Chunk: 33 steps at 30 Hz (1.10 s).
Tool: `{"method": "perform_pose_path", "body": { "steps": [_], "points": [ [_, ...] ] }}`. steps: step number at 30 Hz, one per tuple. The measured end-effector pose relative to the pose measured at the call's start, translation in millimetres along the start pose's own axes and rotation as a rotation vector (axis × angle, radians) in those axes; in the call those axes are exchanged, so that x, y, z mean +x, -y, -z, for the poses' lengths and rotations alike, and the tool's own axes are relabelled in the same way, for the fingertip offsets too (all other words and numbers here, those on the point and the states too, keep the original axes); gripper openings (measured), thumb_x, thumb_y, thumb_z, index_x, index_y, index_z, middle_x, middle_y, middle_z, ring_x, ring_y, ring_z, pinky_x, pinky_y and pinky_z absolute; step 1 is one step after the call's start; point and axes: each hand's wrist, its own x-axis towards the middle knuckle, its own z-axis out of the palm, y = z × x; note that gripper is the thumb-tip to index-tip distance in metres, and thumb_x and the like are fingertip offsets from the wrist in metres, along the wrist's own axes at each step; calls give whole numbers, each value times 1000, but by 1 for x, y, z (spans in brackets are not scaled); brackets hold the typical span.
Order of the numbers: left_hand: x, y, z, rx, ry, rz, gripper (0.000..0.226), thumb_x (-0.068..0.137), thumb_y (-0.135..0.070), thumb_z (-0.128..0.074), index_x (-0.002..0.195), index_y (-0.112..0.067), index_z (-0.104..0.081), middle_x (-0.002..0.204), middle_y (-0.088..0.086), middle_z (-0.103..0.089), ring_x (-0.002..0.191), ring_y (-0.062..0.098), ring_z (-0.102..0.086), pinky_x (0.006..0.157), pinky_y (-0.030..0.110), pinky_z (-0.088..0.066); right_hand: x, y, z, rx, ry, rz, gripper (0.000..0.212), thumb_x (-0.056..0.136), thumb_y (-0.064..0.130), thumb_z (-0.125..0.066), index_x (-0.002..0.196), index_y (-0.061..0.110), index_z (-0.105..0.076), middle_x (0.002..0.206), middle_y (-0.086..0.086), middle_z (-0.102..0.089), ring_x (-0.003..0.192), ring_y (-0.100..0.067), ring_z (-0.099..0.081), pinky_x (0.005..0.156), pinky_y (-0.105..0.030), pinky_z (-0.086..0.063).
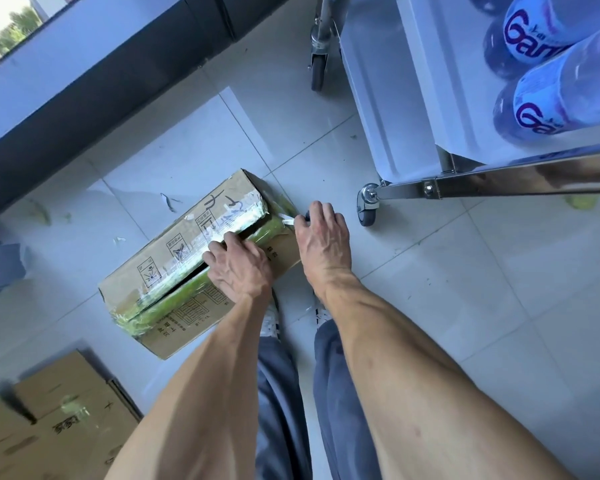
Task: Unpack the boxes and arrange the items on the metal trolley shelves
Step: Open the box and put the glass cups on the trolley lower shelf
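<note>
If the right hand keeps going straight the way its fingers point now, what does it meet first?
Probably bare floor tile. The right hand, gripping a dark-handled cutter at the box end, points up-frame between the box corner and the trolley caster. Depth is unclear.

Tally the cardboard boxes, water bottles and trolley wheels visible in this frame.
Cardboard boxes: 2, one being opened, one at lower left
Water bottles: 2 labelled ones, possibly more behind
Trolley wheels: 2
Total: 6
</note>
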Motion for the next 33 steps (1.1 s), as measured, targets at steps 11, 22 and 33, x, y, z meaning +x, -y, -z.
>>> {"method": "perform_pose_path", "body": {
  "steps": [11, 22, 33],
  "points": [
    [-19, 15, 27, 34, 54, -15, 24, 95, -29, -43, 107, -16, -59, 105, 7, -57, 98, 21, -39, 93, 39, -31, -25, 21, -3, 51, 247, -389, 33, 97, 6, -35, 128, 13, -44, 114, -17, -53, 96, -30, -59, 85, -40, -38],
    [-9, 86, 67, -80, 79, 79, 29, 89, -6, -52, 116, -14, -55, 118, 8, -51, 98, 18, -37, 88, 33, -33, -41, 78, 13, 254, 144, -398, 26, 94, 3, -45, 117, 12, -51, 98, -12, -64, 92, -29, -63, 66, -31, -35],
    [93, 250, 141, 41, 106, -42, 36, 83, -3, -45, 117, -11, -54, 117, 13, -52, 108, 35, -51, 89, 41, -39, -128, 240, -37, 382, 337, -363, 17, 93, 12, -56, 109, 15, -56, 101, -7, -63, 94, -27, -60, 70, -29, -38]
  ]
}}
